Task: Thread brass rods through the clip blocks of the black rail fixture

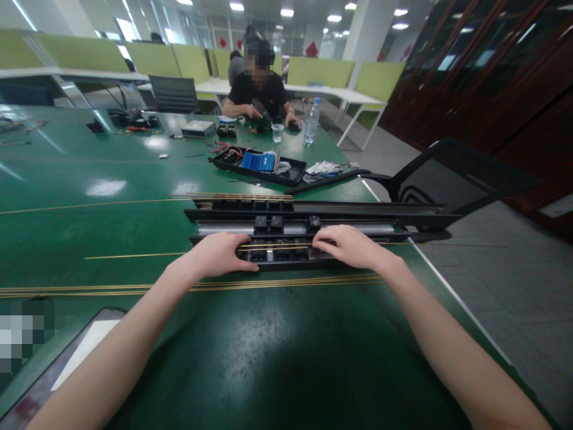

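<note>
Golden rods (277, 246) | right grip (347, 243) perhaps pinching them | contact obscured

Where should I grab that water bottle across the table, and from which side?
I'd take the clear plastic bottle around its mid-body, from its right: it stands upright, so its side can be wrapped, while the clear plastic cup and the other person's hand crowd its left.

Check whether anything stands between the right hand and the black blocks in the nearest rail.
Thin brass rods run across the black blocks, between right hand and left hand; nothing else visible is in the way.
</note>
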`<action>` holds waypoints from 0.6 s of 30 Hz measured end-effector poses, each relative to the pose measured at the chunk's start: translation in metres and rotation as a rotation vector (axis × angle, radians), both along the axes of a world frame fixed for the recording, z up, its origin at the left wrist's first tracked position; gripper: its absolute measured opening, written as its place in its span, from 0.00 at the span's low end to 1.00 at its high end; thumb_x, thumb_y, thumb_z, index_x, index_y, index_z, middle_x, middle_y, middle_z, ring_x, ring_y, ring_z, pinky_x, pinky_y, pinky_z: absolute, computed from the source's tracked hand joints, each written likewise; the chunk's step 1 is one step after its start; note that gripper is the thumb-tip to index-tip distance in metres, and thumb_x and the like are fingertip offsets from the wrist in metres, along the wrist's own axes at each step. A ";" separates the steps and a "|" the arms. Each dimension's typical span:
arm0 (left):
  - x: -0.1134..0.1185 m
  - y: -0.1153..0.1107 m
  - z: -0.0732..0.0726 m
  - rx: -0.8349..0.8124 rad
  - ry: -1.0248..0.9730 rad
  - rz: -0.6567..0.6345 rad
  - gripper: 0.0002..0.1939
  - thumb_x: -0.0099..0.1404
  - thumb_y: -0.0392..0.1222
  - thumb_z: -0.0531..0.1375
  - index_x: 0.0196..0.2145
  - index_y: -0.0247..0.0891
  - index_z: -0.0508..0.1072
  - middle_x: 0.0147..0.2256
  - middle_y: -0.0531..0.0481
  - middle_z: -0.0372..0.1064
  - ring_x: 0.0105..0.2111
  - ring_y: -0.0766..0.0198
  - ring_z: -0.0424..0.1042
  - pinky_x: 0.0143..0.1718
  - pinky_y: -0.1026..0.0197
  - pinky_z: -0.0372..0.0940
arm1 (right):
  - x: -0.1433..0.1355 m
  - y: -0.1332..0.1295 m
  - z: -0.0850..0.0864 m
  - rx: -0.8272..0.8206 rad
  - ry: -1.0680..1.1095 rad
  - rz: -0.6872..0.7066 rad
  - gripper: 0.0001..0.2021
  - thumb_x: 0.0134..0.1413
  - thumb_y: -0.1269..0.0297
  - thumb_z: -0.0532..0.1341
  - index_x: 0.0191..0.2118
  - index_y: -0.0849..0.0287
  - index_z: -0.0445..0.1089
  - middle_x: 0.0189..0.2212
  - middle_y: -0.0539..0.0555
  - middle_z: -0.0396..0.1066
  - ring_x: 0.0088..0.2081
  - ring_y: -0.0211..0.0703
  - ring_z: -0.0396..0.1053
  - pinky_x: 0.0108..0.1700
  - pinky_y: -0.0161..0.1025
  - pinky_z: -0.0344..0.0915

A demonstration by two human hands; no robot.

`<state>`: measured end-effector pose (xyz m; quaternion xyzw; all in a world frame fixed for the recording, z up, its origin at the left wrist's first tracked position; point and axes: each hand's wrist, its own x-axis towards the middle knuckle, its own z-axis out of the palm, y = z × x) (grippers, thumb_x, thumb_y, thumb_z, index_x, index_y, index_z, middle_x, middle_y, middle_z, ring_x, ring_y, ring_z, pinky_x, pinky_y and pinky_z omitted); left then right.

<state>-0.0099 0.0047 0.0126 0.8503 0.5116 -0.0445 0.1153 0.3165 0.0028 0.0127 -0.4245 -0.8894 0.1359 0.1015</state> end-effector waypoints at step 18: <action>-0.001 0.001 -0.003 0.000 0.003 0.011 0.39 0.54 0.74 0.58 0.52 0.43 0.73 0.48 0.43 0.77 0.46 0.46 0.76 0.45 0.54 0.68 | 0.009 0.001 0.005 -0.070 -0.015 -0.056 0.14 0.66 0.56 0.55 0.38 0.55 0.77 0.37 0.53 0.79 0.38 0.47 0.74 0.39 0.38 0.61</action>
